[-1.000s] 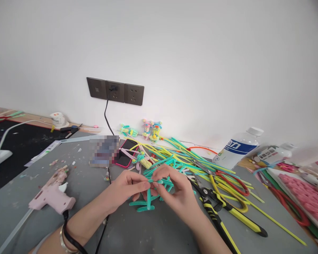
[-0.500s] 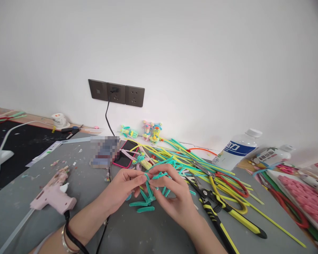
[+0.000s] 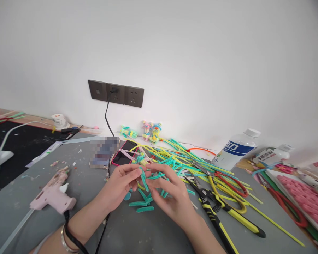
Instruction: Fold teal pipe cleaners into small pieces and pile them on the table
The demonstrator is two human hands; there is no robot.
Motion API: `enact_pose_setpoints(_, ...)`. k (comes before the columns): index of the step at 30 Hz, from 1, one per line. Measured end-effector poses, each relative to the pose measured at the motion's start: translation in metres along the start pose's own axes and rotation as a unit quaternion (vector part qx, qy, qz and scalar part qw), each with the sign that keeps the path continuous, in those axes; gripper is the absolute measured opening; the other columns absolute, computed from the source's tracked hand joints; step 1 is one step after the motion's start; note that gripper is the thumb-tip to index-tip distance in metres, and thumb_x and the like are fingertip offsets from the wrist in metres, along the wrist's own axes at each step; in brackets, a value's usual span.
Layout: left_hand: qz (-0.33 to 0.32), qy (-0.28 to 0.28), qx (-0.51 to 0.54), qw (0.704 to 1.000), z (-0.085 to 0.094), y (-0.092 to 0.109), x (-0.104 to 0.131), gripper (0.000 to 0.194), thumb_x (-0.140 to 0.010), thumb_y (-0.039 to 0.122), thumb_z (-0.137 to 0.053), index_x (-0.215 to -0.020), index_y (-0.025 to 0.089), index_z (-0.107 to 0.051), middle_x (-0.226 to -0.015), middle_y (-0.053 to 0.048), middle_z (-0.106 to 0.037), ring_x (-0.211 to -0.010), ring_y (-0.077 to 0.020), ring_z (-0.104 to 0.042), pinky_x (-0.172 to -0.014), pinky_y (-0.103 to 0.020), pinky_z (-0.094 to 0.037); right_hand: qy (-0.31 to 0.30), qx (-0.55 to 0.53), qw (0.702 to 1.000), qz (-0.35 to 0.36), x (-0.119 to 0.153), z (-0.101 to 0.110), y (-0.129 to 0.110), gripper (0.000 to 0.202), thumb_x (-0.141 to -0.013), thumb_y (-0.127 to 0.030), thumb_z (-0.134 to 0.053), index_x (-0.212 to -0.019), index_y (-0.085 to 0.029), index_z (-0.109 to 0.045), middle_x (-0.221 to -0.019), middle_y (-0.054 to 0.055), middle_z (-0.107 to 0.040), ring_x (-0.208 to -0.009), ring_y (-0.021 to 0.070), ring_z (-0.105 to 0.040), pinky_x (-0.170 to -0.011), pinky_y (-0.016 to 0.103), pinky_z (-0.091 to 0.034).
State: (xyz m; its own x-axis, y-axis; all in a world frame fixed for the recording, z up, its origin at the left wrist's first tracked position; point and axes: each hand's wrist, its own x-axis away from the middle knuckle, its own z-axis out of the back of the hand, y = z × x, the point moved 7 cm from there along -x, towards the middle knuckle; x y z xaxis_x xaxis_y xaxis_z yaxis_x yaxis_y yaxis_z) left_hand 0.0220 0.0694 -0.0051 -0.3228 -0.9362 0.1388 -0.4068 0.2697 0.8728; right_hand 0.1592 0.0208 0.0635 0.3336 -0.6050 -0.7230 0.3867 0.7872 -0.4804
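Over at the grey desk (image 3: 137,234), the left hand (image 3: 122,184) has its thumb and fingers pinched on a teal fuzzy strip (image 3: 144,181), held above the surface. The right hand (image 3: 172,193) curls close beside it; whether it grips too, I can't tell. Short teal pieces (image 3: 145,209) lie below, a pink glue gun (image 3: 52,195) off to the left

The upper end of the teal strip (image 3: 144,184) is concealed by the fingers of the left hand (image 3: 122,181). Whether the right hand (image 3: 171,187) grips the strip cannot be determined. Pixelation obscures a flat object (image 3: 103,153). The bottom edge truncates one handle of the pliers (image 3: 210,211); the left edge truncates a white box (image 3: 0,160). Print on the rearmost bottle (image 3: 271,155) is illegible.
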Motion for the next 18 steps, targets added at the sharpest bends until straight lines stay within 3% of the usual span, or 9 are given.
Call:
enact_pose_setpoints(7, -0.030, 0.008, -0.003, 0.999, 0.001, 0.009, 0.002, 0.027, -0.072, 0.039, -0.088, -0.079, 0.015, -0.077, -0.074, -0.004, -0.074, -0.059, -0.0096, -0.059, -0.047, -0.015, -0.045, 0.006, -0.063, 0.996, -0.060, 0.002, -0.003, 0.011, 0.016, -0.088, -0.013, -0.067, -0.099, -0.024, -0.066, -0.114, 0.011, -0.069, -0.106, 0.0254, -0.067, -0.089, 0.041, -0.055)
enact_pose_setpoints(14, -0.063, 0.005, -0.095, 0.993, 0.001, 0.012, 0.005, 0.025, -0.077, 0.039, -0.082, -0.080, 0.017, -0.070, -0.071, -0.003, -0.075, -0.058, -0.0122, -0.061, -0.051, -0.019, -0.049, 0.054, -0.123, 0.980, -0.149, 0.004, 0.000, 0.029, 0.011, -0.087, -0.012, -0.068, -0.086, -0.023, -0.067, -0.088, 0.005, -0.074, -0.083, 0.0212, -0.070, -0.075, 0.033, -0.056)
enact_pose_setpoints(18, -0.079, 0.009, -0.141, 0.987, -0.002, 0.018, 0.005, 0.027, -0.076, 0.041, -0.081, -0.078, 0.017, -0.068, -0.071, -0.005, -0.078, -0.055, -0.0132, -0.062, -0.052, -0.022, -0.051, 0.060, -0.056, 0.990, -0.118, 0.005, 0.005, 0.027, 0.010, -0.087, -0.013, -0.070, -0.085, -0.023, -0.068, -0.077, 0.002, -0.073, -0.071, 0.0197, -0.067, -0.066, 0.031, -0.051)
